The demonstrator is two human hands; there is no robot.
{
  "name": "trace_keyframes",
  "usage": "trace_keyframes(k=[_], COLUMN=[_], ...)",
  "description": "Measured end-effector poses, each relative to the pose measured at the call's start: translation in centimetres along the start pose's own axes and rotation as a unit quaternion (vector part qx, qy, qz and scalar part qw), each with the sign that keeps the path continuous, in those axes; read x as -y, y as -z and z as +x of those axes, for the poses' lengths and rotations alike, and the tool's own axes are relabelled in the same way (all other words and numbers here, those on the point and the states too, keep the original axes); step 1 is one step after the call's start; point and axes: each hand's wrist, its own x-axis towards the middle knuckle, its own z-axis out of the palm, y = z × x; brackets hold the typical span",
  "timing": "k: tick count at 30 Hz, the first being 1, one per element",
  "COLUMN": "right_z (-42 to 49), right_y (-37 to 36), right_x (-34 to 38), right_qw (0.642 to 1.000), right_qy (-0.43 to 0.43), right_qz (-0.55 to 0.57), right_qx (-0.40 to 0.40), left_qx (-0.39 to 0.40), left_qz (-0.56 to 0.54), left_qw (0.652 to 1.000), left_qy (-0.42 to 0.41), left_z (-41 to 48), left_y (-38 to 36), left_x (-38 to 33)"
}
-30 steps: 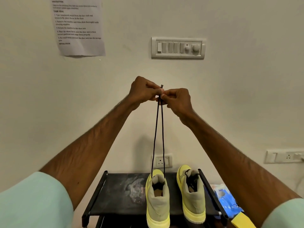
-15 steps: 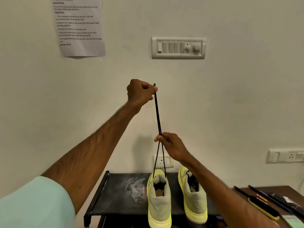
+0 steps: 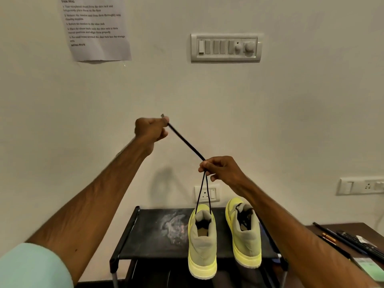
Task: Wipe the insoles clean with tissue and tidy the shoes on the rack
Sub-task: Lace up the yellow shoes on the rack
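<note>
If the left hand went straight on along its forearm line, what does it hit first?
Probably the wall. Nothing shows between it and the left hand, which pinches the lace ends. In the picture that line runs up toward the switch panel, but depth is unclear, so bare wall below it seems likelier.

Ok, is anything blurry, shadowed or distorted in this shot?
Head view: the left hand, pinching the shoelace, is motion-blurred, the right hand sharper; a soft shadow falls on the wall above the rack; wide-angle distortion stretches the forearms; the notice reads soft.
</note>
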Motion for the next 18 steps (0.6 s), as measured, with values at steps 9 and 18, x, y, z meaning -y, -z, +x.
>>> trace_keyframes(k=[9,18], right_z=[0.6,0.3], right_y=[-0.5,-2.8], right_x=[-0.3,-1.3], right_qw=[0.997,0.962], right_qy=[0.020,-0.094], right_qz=[-0.012,0.223], right_qx=[-0.071,-0.123], left_qx=[0.001,0.120], left_qz=[0.108,0.166], left_qw=[0.982,0.960], left_qy=[0.153,0.190], left_z=[-3.7,-13.9], left_y=[5.9,-1.9], left_x=[12.0,18.8])
